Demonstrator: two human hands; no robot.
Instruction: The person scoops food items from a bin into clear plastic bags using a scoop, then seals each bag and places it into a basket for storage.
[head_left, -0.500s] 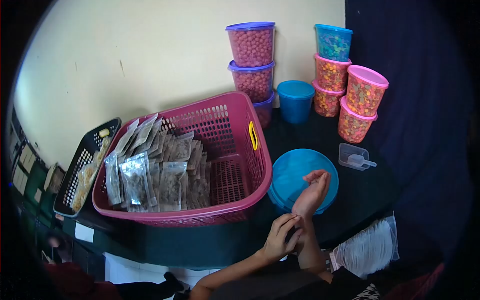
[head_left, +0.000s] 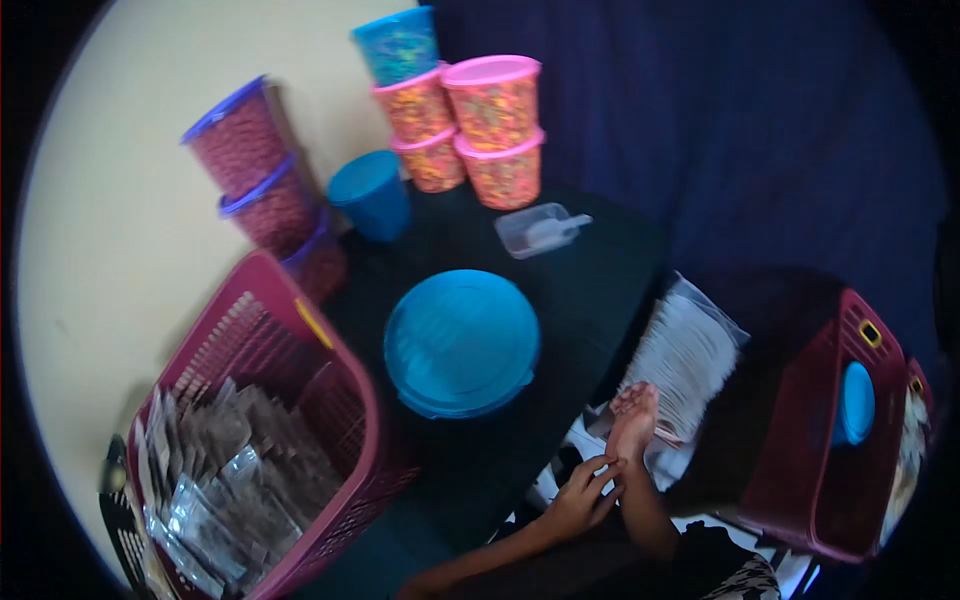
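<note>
My left hand (head_left: 585,497) has its fingers bent and apart, their tips touching the inner side of my right wrist; I see nothing held in it. My right hand (head_left: 634,428) is raised palm-side up with its fingers loosely curved, and no object shows in it. Behind the right hand hangs a clear bag of stacked white pieces (head_left: 690,345) at the table's edge. To the upper left of both hands, a large round tub with a blue lid (head_left: 462,340) stands on the dark tabletop (head_left: 560,330).
A maroon basket (head_left: 365,400) with several clear packets (head_left: 235,460) stands left. Stacked tubs with purple (head_left: 240,150) and pink lids (head_left: 497,130), a small blue tub (head_left: 372,200) and a clear scoop (head_left: 542,232) are farther back. Another maroon basket (head_left: 790,450) is right, with a blue lid (head_left: 855,402) inside.
The view has swung to the right, so the table things sit farther left and the second maroon basket appears. My hands have moved from over the blue lid to beside the bag, still touching.
</note>
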